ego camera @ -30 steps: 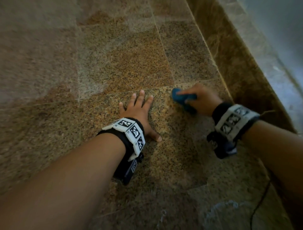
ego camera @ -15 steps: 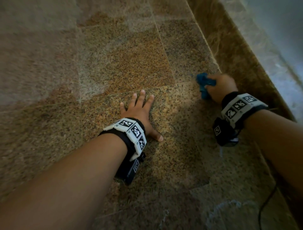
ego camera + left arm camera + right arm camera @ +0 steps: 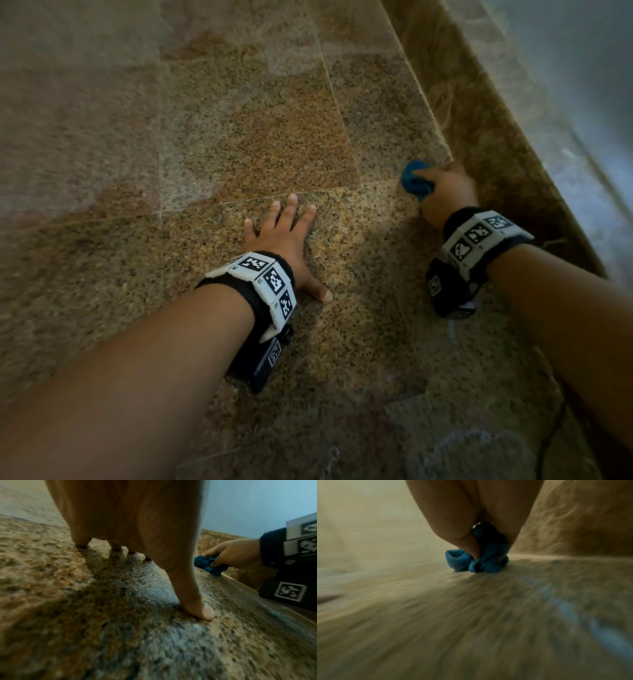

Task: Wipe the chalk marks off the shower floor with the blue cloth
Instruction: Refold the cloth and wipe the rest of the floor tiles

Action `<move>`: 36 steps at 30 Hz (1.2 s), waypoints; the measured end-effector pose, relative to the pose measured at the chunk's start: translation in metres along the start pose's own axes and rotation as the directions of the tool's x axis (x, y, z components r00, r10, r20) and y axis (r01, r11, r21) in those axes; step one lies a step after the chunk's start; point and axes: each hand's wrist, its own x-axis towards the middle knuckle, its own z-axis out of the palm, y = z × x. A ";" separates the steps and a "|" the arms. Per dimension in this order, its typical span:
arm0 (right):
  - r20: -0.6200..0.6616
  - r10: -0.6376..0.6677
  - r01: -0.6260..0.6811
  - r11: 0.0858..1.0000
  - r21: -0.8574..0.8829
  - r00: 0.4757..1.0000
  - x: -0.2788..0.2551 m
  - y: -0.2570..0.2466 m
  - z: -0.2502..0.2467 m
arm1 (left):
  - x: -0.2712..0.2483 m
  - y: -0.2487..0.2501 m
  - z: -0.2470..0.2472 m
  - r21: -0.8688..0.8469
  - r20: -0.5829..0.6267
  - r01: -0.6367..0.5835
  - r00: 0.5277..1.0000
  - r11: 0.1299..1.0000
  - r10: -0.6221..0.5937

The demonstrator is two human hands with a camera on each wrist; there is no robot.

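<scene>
I see the blue cloth (image 3: pixel 416 180) bunched on the shower floor (image 3: pixel 260 144) at the far right, just beside the curb (image 3: pixel 479 144). It looks soft and light, best gripped as a wad. My right hand (image 3: pixel 445 192) curls around it; my left hand (image 3: pixel 284 236) rests flat, fingers spread. Faint chalk marks (image 3: pixel 459 442) remain near me.

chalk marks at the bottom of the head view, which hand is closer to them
Left, by a little. The left hand rests flat on the floor up and left of the chalk marks. The right hand grips the blue cloth further up, by the curb.
</scene>
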 end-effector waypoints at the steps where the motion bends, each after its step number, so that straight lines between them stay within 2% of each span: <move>1: 0.003 -0.048 0.048 0.999 0.013 0.999 -0.006 -0.004 0.008 | 0.000 0.000 0.000 0.001 -0.001 0.001 1.000 1.000 -0.001; 3: 0.013 -0.178 0.178 0.984 0.020 0.984 -0.009 -0.010 0.019 | 0.000 0.001 0.000 0.000 -0.004 0.005 1.000 1.000 -0.005; 5: 0.016 -0.233 0.233 0.973 -0.002 0.972 0.000 -0.013 0.015 | 0.000 0.001 0.000 -0.002 -0.004 0.006 1.000 1.000 -0.006; 6: -0.007 -0.217 0.217 0.976 -0.002 0.976 0.005 -0.013 0.008 | 0.000 0.001 0.000 -0.002 -0.002 0.006 1.000 1.000 -0.006; 9: -0.065 -0.040 0.046 0.995 0.086 0.997 0.020 -0.008 -0.012 | 0.001 0.000 0.001 0.003 -0.012 0.008 1.000 1.000 -0.008; 11: -0.038 -0.036 0.040 0.992 0.116 0.999 0.021 -0.013 -0.010 | 0.000 0.000 0.001 -0.003 -0.015 0.006 1.000 1.000 -0.006; 14: 0.013 -0.211 0.210 0.977 0.041 0.977 0.006 -0.039 0.004 | 0.000 -0.001 0.000 -0.002 -0.018 0.005 1.000 1.000 -0.005; 17: 0.016 -0.423 0.423 0.906 0.022 0.906 -0.017 -0.057 0.025 | 0.000 -0.001 0.001 0.007 -0.024 0.005 1.000 1.000 -0.004; 19: 0.032 -0.472 0.472 0.881 -0.011 0.881 -0.021 -0.053 0.031 | 0.001 0.000 0.002 0.005 -0.027 0.001 1.000 1.000 -0.001; 21: 0.022 -0.408 0.409 0.912 -0.025 0.913 -0.015 -0.035 0.023 | 0.002 -0.001 0.003 -0.010 -0.035 -0.003 0.999 1.000 0.002; 23: -0.065 -0.215 0.218 0.975 0.035 0.974 -0.008 -0.014 0.007 | 0.003 -0.003 0.004 -0.020 -0.052 -0.011 0.999 1.000 0.010; 25: -0.116 -0.039 0.057 0.986 0.156 0.993 -0.007 0.000 0.001 | 0.004 -0.003 0.005 -0.026 -0.062 -0.019 0.998 0.999 0.017; 27: -0.088 -0.034 0.049 0.984 0.173 0.995 -0.015 -0.004 0.011 | 0.004 -0.003 0.006 -0.026 -0.067 -0.019 0.998 0.999 0.017; 30: -0.047 -0.231 0.236 0.958 0.163 0.972 -0.039 -0.016 0.036 | 0.001 -0.003 0.005 -0.018 -0.071 -0.020 0.997 1.000 0.019; 32: -0.052 -0.310 0.314 0.940 0.137 0.949 -0.045 -0.015 0.038 | -0.001 -0.005 0.005 -0.030 -0.076 -0.025 0.997 0.999 0.023; 33: -0.071 -0.298 0.304 0.947 0.106 0.952 -0.040 -0.011 0.032 | -0.002 -0.006 0.005 -0.034 -0.076 -0.030 0.997 0.999 0.028; 34: -0.086 -0.231 0.237 0.969 0.066 0.969 -0.033 -0.003 0.025 | -0.002 -0.005 0.006 -0.037 -0.076 -0.036 0.997 0.999 0.034; 36: -0.115 -0.011 0.012 1.000 0.011 0.993 -0.020 0.012 0.009 | -0.001 -0.004 0.006 -0.040 -0.080 -0.042 0.996 0.998 0.039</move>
